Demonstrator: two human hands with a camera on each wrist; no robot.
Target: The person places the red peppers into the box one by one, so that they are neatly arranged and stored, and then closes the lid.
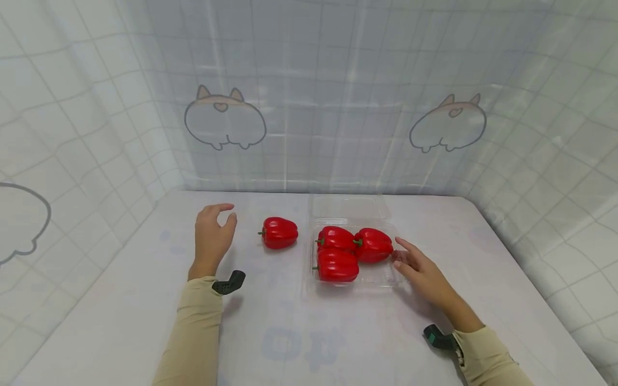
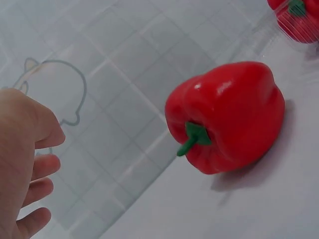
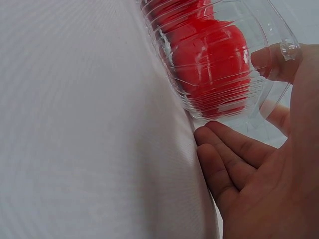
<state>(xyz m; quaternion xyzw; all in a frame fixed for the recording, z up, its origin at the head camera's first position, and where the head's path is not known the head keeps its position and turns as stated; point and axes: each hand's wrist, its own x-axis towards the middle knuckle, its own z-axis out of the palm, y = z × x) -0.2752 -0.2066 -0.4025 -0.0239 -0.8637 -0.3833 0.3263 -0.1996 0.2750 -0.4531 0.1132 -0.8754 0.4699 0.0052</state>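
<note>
A red bell pepper (image 1: 280,233) with a green stem lies on its side on the table, left of a clear plastic clamshell box (image 1: 379,276). My left hand (image 1: 211,236) is to the left of this pepper, apart from it, thumb and fingers parted around nothing. In the left wrist view the lone pepper (image 2: 229,117) points its stem toward that hand. Three red bell peppers (image 1: 338,265) sit inside the box, its lid (image 1: 350,206) folded back. At the box's right wall my right hand (image 1: 425,276) grips the rim, thumb over the edge and other fingers outside, low beside it.
The white table (image 1: 270,305) backs onto a tiled-pattern curtain (image 1: 333,118) with cartoon outlines. Similar sheeting rises on the left and right sides. A dark wrist camera (image 1: 229,282) is strapped at the left sleeve, another dark camera (image 1: 438,336) at the right.
</note>
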